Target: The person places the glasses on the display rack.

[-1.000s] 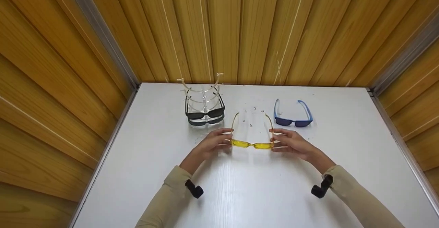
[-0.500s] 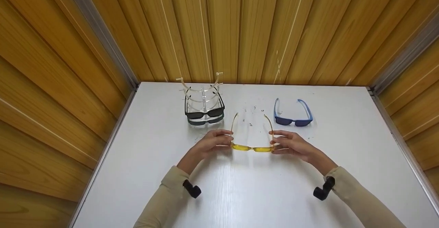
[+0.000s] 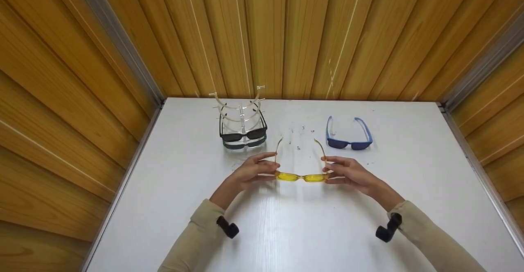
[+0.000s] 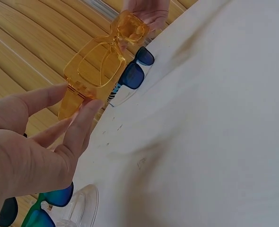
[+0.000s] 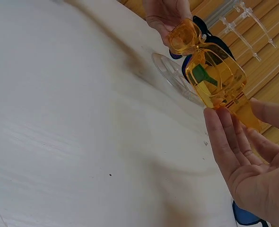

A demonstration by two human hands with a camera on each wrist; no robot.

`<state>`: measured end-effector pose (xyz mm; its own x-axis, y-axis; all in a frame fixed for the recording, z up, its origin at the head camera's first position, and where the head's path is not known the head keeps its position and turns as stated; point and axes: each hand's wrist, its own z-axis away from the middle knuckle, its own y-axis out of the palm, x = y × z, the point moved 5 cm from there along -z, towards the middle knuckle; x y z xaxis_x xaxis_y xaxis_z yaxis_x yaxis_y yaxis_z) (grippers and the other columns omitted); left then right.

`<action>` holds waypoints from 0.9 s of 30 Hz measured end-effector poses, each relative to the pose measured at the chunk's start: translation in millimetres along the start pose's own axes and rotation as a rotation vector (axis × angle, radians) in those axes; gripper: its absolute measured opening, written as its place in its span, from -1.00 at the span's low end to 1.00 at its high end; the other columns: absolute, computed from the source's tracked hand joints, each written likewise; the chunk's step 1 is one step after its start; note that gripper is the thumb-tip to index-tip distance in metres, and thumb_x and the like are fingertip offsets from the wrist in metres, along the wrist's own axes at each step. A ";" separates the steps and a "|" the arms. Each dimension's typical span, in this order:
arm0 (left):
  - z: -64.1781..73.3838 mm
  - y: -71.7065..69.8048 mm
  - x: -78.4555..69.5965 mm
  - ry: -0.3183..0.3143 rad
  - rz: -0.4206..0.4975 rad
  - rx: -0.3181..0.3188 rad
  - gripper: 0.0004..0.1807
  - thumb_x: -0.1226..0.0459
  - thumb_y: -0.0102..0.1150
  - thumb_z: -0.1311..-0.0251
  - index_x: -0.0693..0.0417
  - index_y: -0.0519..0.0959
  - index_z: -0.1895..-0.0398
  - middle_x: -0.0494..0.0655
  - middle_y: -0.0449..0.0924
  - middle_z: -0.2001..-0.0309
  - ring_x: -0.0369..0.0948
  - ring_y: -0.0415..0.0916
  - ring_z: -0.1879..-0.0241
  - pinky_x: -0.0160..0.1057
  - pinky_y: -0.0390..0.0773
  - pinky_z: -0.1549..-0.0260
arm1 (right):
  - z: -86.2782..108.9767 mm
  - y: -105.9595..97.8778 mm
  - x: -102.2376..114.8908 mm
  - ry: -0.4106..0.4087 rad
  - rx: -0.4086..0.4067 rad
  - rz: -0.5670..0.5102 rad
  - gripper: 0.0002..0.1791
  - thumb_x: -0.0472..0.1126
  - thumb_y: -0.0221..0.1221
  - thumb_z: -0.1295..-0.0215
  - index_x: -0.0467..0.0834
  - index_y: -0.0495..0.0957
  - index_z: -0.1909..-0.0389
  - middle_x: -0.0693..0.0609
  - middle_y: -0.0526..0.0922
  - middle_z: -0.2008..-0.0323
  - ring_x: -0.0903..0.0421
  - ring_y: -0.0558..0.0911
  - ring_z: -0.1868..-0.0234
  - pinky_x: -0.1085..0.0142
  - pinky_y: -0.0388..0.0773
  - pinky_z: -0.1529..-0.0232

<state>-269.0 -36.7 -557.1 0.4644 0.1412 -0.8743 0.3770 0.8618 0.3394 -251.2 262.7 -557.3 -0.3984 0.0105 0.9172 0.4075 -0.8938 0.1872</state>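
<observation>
Yellow-lensed glasses (image 3: 301, 177) with a clear amber frame are held over the white table, temples spread and pointing away from me. My left hand (image 3: 256, 169) pinches the left hinge end between thumb and fingers. At the opposite hinge my right hand (image 3: 348, 173) does the same, thumb and fingertips on the frame. In the left wrist view the amber frame (image 4: 99, 64) stretches from my fingertips across to the other hand. The right wrist view shows the frame (image 5: 215, 75) with a green part visible through its lens.
A clear acrylic display stand (image 3: 242, 114) at back left carries black sunglasses (image 3: 244, 135) above a green-framed pair (image 4: 40, 213). Blue sunglasses (image 3: 349, 144) lie unfolded at back right. Small specks dot the white table (image 3: 286, 231); a wood-patterned wall rises behind.
The yellow glasses have come slightly nearer to me, with both hands keeping their grip. Their lenses tilted downward, then back up a little. The other glasses stay put.
</observation>
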 end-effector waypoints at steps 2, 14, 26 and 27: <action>1.1 0.0 0.1 -0.001 0.007 -0.006 -0.28 0.55 0.17 -0.30 0.26 0.22 -0.53 -0.10 0.70 0.14 -0.21 0.72 0.17 -0.08 0.73 -0.07 | 0.9 1.2 1.2 -0.009 -0.004 0.030 -0.42 -0.19 0.13 -0.53 -0.27 0.30 -0.48 0.03 0.70 0.05 0.17 0.74 0.06 0.22 0.72 -0.12; 9.4 1.7 -1.2 -0.009 0.015 -0.021 -0.30 0.54 0.14 -0.32 0.25 0.23 -0.52 -0.12 0.68 0.16 -0.20 0.72 0.19 -0.11 0.76 -0.01 | 7.3 8.3 6.8 -0.041 -0.024 0.035 -0.44 -0.24 0.15 -0.51 -0.35 0.33 -0.43 0.18 0.71 0.01 0.26 0.70 -0.01 0.35 0.68 -0.15; 14.9 -1.5 -7.5 0.007 -0.015 -0.021 -0.31 0.54 0.20 -0.27 0.25 0.30 -0.48 -0.09 0.70 0.13 -0.21 0.73 0.19 -0.04 0.74 -0.05 | 11.6 15.1 13.1 -0.011 -0.068 -0.026 -0.27 -0.24 0.20 -0.48 -0.42 0.13 -0.51 0.14 0.74 0.05 0.24 0.74 0.03 0.32 0.70 -0.14; 16.0 -1.6 -8.7 0.010 -0.017 -0.021 -0.31 0.54 0.20 -0.26 0.25 0.30 -0.48 -0.10 0.71 0.13 -0.21 0.73 0.18 -0.03 0.74 -0.06 | 11.8 15.9 13.6 -0.010 -0.070 -0.029 -0.26 -0.24 0.20 -0.47 -0.42 0.12 -0.52 0.14 0.74 0.05 0.24 0.75 0.04 0.32 0.70 -0.13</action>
<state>-260.8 -47.1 -544.4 0.4498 0.1308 -0.8835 0.3682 0.8741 0.3168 -240.5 253.9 -537.7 -0.4010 0.0411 0.9151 0.3369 -0.9224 0.1891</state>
